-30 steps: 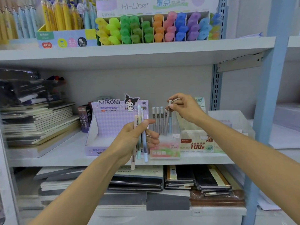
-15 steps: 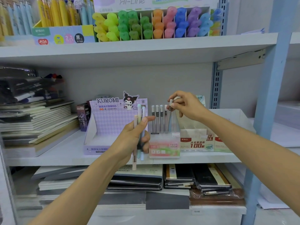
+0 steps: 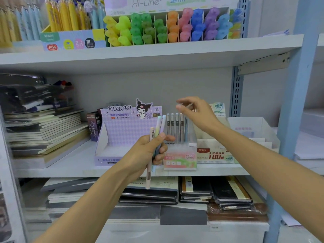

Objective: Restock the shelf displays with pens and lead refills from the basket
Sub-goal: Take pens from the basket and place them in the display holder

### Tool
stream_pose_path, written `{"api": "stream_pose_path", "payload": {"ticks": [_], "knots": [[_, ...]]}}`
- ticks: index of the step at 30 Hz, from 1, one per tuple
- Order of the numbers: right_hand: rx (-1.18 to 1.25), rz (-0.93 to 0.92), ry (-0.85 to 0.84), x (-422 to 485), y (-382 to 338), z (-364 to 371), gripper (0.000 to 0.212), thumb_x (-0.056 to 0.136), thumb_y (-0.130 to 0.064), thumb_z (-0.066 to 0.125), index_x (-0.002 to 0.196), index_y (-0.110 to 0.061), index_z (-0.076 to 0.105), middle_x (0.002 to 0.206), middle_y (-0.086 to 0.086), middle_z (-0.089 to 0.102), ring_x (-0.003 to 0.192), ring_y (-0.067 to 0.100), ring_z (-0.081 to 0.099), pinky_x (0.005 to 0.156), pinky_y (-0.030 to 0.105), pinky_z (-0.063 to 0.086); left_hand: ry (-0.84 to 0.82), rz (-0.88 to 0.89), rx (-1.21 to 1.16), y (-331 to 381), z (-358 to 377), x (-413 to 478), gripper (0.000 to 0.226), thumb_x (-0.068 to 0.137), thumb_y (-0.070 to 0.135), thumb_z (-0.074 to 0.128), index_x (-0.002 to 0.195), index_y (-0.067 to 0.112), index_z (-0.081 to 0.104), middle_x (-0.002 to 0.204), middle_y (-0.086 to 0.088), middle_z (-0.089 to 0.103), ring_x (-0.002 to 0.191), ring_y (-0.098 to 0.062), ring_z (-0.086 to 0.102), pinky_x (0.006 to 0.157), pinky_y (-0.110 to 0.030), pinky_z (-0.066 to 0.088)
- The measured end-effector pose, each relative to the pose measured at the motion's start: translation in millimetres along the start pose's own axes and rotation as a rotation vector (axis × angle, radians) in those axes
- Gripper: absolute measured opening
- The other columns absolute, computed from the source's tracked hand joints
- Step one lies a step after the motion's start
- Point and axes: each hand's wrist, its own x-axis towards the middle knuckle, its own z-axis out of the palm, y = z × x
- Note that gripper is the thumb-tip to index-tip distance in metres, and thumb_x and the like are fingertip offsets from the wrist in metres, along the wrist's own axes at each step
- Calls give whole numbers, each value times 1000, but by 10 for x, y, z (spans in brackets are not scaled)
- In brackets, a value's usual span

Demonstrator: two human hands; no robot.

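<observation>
Our left hand point(image 3: 147, 153) grips three pens point(image 3: 158, 126), likely light and slick, mid-barrel; our right hand point(image 3: 198, 114) is blurred, so we cannot tell its grip.

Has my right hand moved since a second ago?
Yes. The right hand has risen off the pens in the Fruit Soda display, fingertips above their tops.

shelf=middle shelf point(image 3: 70, 166) | on it=notebooks point(image 3: 43, 134) / Kuromi box point(image 3: 126, 132) / pen display point(image 3: 180, 159) / refill box point(image 3: 215, 155)

hands: 2, left hand point(image 3: 145, 153) + right hand point(image 3: 196, 113) | held pens point(image 3: 157, 126): 3, in left hand | holder pens point(image 3: 177, 127): 5 upright | Fruit Soda holder point(image 3: 180, 160): 1 | Kuromi box point(image 3: 126, 134): 1 | refill box point(image 3: 215, 155): 1
</observation>
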Motion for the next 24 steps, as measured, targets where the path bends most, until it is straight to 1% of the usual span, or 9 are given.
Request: {"api": "stream_pose_path", "payload": {"ticks": [2, 4, 5, 8, 11, 14, 19, 22, 24], "knots": [[342, 31, -191, -100, -153, -26, 28, 91, -31, 64, 118, -21, 64, 98, -2, 71, 75, 7, 63, 59, 18, 48, -12, -12, 11, 7, 36, -6, 38, 102, 34, 43, 113, 7, 67, 63, 3, 47, 53, -10, 41, 51, -21, 38], [411, -2, -313, -195, -239, -35, 20, 90, -17, 66, 109, -12, 69, 83, 0, 71, 70, 9, 65, 59, 19, 50, -21, -22, 14, 19, 78, -13, 39, 102, 36, 43, 112, 7, 68, 64, 1, 51, 53, -11, 44, 52, -22, 40], [424, -12, -319, -224, -254, -41, 15, 90, -12, 66, 104, -8, 70, 79, 4, 71, 69, 10, 65, 60, 19, 51, -21, -24, 10, 30, 91, -22, 40, 100, 37, 45, 111, 7, 68, 66, -1, 56, 54, -13, 48, 53, -22, 43], [554, 49, -178, -255, -246, -140, 10, 90, -4, 64, 99, 0, 66, 79, 12, 69, 66, 15, 66, 62, 21, 55, 26, -49, -34, 80, 66, -63, 41, 95, 38, 49, 111, 5, 68, 73, -5, 66, 58, -14, 58, 51, -22, 48], [670, 121, -7, -289, -162, -307, 10, 90, -7, 63, 96, 1, 63, 80, 13, 71, 65, 17, 67, 61, 22, 56, 138, -69, -54, 127, -11, -114, 33, 97, 33, 52, 102, 7, 70, 71, 0, 62, 45, -8, 44, 35, -16, 31], [604, 169, -89, -388, -91, -396, 15, 90, -13, 64, 95, 1, 64, 82, 13, 72, 70, 19, 68, 62, 21, 55, 260, -16, -88, 186, -25, -153, 23, 91, 27, 62, 94, 7, 72, 70, 3, 57, 40, -6, 34, 33, -15, 23], [492, 176, -348, -551, -52, -392, 18, 88, -19, 65, 92, -2, 66, 79, 11, 72, 65, 17, 66, 57, 19, 53, 511, 112, -82, 297, 74, -181, 17, 86, 26, 71, 87, 9, 71, 71, 3, 68, 40, -5, 38, 35, -14, 27], [459, 168, -491, -613, -71, -379, 22, 86, -28, 65, 89, -6, 69, 81, 12, 73, 65, 16, 67, 59, 20, 55, 542, 147, -126, 353, 129, -193, 19, 86, 28, 71, 92, 10, 73, 84, -1, 75, 42, -5, 43, 36, -14, 30], [388, 153, -548, -631, -96, -378, 24, 89, -31, 62, 92, -9, 71, 87, 12, 74, 72, 18, 70, 62, 22, 56, 515, 171, -125, 382, 140, -204, 19, 86, 27, 70, 94, 11, 73, 89, -4, 76, 41, -6, 45, 35, -14, 30]]}}
